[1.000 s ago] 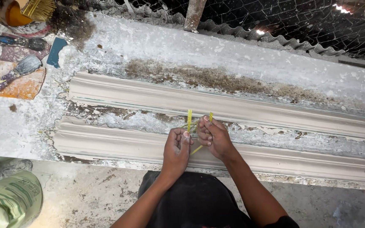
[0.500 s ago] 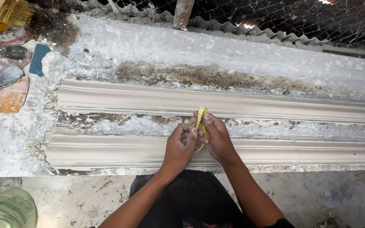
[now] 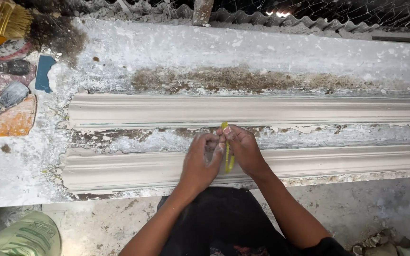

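From my remote seat I look down on a plaster-crusted workbench [image 3: 271,52] running the full width of the scene, with a corrugated sheet and wire mesh [image 3: 338,14] along its far edge. Two long cast plaster cornice mouldings lie side by side on it: the far moulding [image 3: 309,110] and the near moulding [image 3: 119,168], a rough flaked strip between them. At far left sit a paint-stained board [image 3: 13,121] with a scraper [image 3: 3,102], a blue spreader [image 3: 43,73] and a yellow-bristled brush [image 3: 10,19]. My left hand [image 3: 201,161] and right hand [image 3: 244,149] meet over the near moulding, touching each other, fingers curled and pressed together, pinching a thin yellow-green strip [image 3: 227,159] that stands upright between the fingertips, just above the moulding's far edge. A green sack [image 3: 22,237] lies on the floor at near left.
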